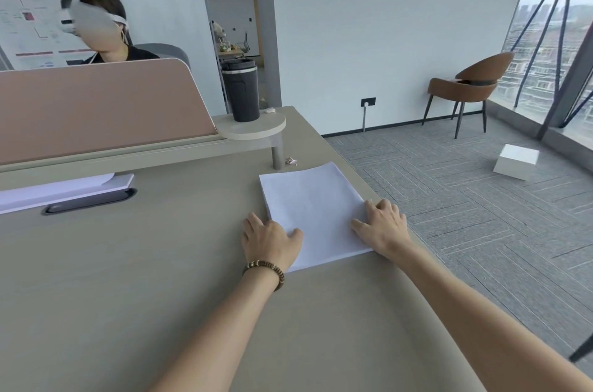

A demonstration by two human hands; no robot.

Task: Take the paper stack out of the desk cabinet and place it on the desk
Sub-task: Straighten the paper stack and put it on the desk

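A white paper stack (313, 205) lies flat on the beige desk (128, 263), close to the desk's right edge. My left hand (271, 239), with a bead bracelet on the wrist, rests at the stack's near left corner, thumb on top of the sheets and fingers on the desk beside them. My right hand (382, 226) lies on the stack's near right corner, fingers curled over its right edge. The desk cabinet is out of view.
A second pile of white paper (61, 187) lies at the back left behind a cable slot (90, 200). A black tumbler (240, 90) stands on a round shelf beside the pink divider (102, 109). Another person sits behind it. A brown chair (468, 86) and white box (516, 161) occupy the floor.
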